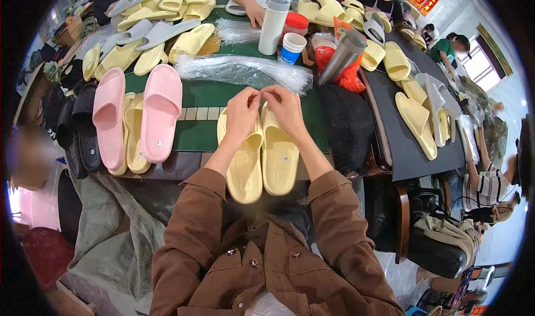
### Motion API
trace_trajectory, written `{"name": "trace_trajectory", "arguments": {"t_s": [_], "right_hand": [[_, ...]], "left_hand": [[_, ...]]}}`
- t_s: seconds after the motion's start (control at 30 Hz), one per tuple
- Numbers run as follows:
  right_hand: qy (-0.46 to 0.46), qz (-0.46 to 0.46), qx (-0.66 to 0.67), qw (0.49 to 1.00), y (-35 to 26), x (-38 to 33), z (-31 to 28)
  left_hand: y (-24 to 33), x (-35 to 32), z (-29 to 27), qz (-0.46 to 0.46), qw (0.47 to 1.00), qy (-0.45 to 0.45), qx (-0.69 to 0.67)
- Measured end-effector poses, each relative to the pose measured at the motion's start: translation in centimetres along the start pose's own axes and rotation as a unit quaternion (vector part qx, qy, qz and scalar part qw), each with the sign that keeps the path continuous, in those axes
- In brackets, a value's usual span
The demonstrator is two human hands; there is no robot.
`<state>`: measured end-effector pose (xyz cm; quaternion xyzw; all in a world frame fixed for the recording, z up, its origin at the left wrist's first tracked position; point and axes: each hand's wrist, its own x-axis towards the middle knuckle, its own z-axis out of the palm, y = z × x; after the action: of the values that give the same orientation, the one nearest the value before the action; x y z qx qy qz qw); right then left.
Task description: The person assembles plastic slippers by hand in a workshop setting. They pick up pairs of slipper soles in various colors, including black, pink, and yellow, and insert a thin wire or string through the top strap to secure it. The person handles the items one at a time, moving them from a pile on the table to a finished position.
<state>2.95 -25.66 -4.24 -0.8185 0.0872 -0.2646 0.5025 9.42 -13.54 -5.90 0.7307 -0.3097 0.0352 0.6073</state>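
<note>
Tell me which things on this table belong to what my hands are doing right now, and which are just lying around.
In hand:
- left hand and right hand, fingertips together over the slides
- pair of yellow slides
- heap of clear plastic bags, just beyond the hands

Lying about:
- pink slides
- black slides
- white flask
- grey tumbler
- red bag

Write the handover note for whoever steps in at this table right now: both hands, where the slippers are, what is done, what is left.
Left hand and right hand: fingertips pinched together above the toe ends of the yellow slipper pair; whether they hold something small cannot be told.
The pair lies side by side, soles down, at the near edge of the green mat.
Clear plastic bags lie just beyond the hands.
Pink slippers lie to the left.
Done: pair lined up. Left: pair is not yet in a bag.
</note>
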Motion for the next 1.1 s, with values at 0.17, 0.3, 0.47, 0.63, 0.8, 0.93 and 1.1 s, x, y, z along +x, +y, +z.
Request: {"name": "trace_trajectory", "arguments": {"t_s": [0.17, 0.3, 0.47, 0.63, 0.8, 0.93, 1.1], "right_hand": [[0.007, 0.015, 0.011, 1.0, -0.09, -0.03, 0.0], [-0.002, 0.023, 0.042, 0.999, 0.29, 0.08, 0.03], [-0.013, 0.024, 0.054, 0.998, 0.65, 0.17, -0.13], [-0.019, 0.011, 0.036, 0.999, 0.65, 0.23, -0.09], [-0.017, 0.028, 0.048, 0.998, 0.31, 0.12, -0.14], [-0.012, 0.065, 0.077, 0.995, -0.09, 0.05, -0.2], [-0.011, 0.064, 0.084, 0.994, -0.02, -0.01, -0.25]], "left_hand": [[-0.3, -0.05, 0.12, 0.012, 1.0, 0.019, -0.018], [-0.36, -0.1, 0.12, 0.022, 1.0, 0.018, 0.001], [-0.24, -0.22, 0.13, 0.035, 0.999, 0.019, 0.007], [0.05, -0.32, 0.02, 0.031, 0.999, 0.015, 0.014], [0.05, -0.34, 0.13, 0.035, 0.999, 0.028, 0.008], [-0.16, -0.33, 0.16, 0.031, 0.999, 0.03, 0.009], [-0.13, -0.34, 0.14, 0.033, 0.999, 0.03, 0.021]]}}
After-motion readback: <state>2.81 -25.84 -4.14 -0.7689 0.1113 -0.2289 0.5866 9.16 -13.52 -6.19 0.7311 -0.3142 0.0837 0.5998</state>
